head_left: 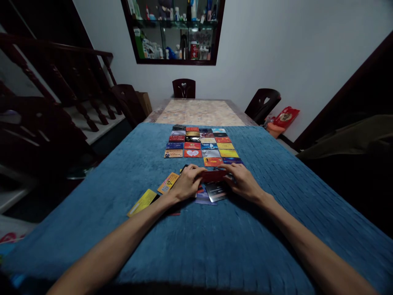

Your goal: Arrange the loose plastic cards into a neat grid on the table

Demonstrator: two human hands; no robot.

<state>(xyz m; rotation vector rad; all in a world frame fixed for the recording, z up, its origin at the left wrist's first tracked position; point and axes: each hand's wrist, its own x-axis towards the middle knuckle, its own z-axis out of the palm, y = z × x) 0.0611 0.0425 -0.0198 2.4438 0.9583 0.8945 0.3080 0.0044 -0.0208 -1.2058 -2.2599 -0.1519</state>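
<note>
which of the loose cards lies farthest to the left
The yellow card, lying flat left of the left hand; the orange card sits nearer that hand.

Both bare forearms reach in from the lower edge, the left from 7 o'clock and the right from 5 o'clock, converging toward the centre. The left hand [186, 183] lies palm down with fingers curled, its fingertips pointing to 2 o'clock. The right hand [242, 182] mirrors it, fingers bent and pointing to 10 o'clock. The 2 hands' fingertips nearly meet, pinching.
</note>
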